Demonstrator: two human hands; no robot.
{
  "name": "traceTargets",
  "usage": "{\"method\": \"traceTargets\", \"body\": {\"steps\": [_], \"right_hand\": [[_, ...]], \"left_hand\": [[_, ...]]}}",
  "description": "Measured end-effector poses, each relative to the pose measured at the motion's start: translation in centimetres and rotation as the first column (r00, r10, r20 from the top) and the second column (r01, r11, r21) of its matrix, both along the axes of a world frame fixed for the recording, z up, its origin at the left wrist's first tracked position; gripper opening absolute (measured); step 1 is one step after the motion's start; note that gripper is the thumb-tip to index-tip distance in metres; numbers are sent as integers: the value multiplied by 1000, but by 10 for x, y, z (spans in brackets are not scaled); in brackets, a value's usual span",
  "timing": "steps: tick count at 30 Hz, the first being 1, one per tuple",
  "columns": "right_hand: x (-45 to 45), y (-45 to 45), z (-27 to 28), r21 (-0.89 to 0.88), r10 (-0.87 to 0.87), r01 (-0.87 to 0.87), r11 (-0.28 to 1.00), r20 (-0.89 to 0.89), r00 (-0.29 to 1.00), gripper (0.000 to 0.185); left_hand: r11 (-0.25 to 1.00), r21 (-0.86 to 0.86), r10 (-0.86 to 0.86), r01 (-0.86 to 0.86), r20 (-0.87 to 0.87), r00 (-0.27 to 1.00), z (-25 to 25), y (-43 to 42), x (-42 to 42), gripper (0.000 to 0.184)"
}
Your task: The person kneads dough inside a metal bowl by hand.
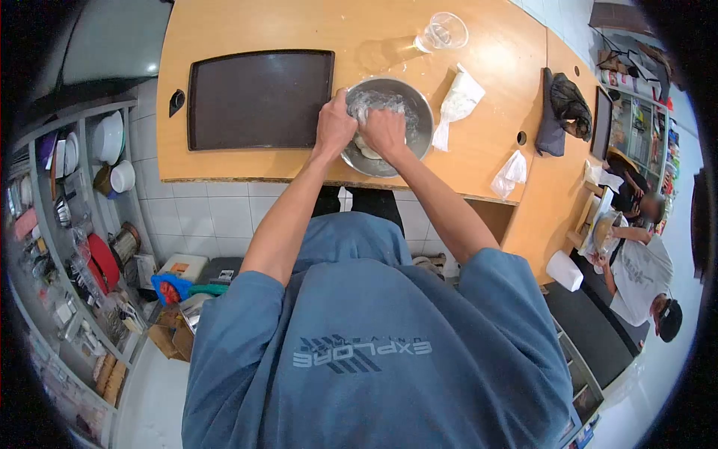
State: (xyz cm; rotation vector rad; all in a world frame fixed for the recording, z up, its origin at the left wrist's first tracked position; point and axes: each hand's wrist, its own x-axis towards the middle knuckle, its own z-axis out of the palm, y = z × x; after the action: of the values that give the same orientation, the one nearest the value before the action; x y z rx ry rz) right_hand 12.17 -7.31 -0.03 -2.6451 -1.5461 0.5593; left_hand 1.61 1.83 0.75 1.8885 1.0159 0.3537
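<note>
A round metal bowl (426,120) stands at the table's near edge in front of me. Pale dough (367,149) shows low inside it, partly hidden by my right hand. Crumpled clear plastic film (400,102) lies over the bowl's far part. At the left rim, my left hand (335,127) is closed on the bowl, its fingertips partly out of sight. Inside the bowl, my right hand (384,133) is bent into a grip with the film bunched against its fingers; the fingertips are hidden.
Left of the bowl lies a dark baking tray (262,101). A clear plastic cup (446,32), a white-filled plastic bag (458,101) and a smaller bag (511,174) are on the table (493,45). Two people (643,269) sit at the right.
</note>
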Motion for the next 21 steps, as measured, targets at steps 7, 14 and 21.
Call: {"method": "traceTargets", "body": {"steps": [7, 14, 21], "right_hand": [[-19, -32, 2, 114, 58, -68, 991, 89, 994, 31], [-16, -21, -14, 47, 86, -93, 995, 126, 988, 38], [-10, 7, -15, -40, 19, -15, 999, 104, 994, 35]], "left_hand": [[1000, -11, -8, 8, -8, 1000, -2, 0, 2, 47], [999, -34, -5, 5, -2, 1000, -3, 1, 2, 44], [1000, 5, -1, 1, 7, 1000, -8, 1, 5, 40]]}}
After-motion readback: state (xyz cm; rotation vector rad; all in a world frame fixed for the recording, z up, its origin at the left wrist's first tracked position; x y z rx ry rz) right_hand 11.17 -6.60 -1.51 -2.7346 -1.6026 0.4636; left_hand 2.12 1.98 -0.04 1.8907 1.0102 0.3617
